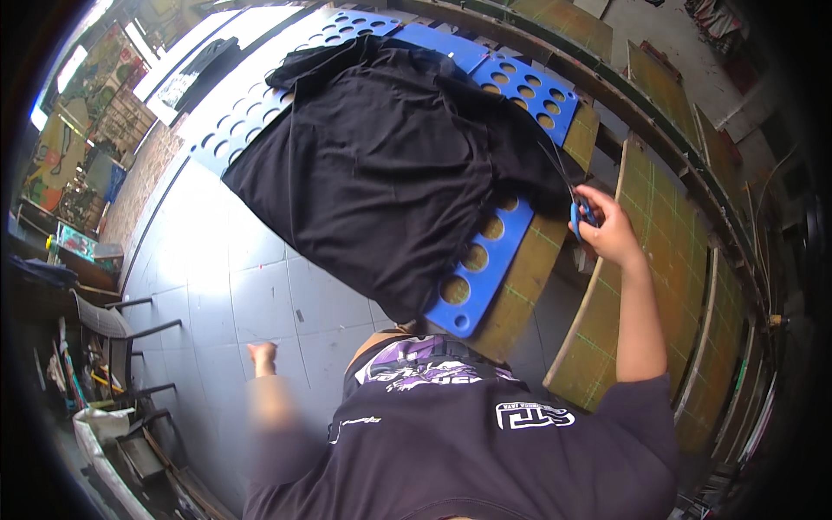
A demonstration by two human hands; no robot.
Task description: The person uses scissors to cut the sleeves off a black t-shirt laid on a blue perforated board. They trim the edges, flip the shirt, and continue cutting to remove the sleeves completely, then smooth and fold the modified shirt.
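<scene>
The black garment point(373, 165) is matt cloth, soft-looking and creased all over. The perforated blue board point(485, 282) beneath it looks like smooth plastic with a slight sheen. The scissors point(574, 222) pair slim metal blades with blue plastic handles. The olive surface point(524, 303) under the board looks hard and fairly dull, its exact material unclear. Pale floor tiles point(260, 303) are smooth and glossy, throwing back bright light. The wearer's dark shirt point(433, 451) is matt cloth, printed in places.
</scene>
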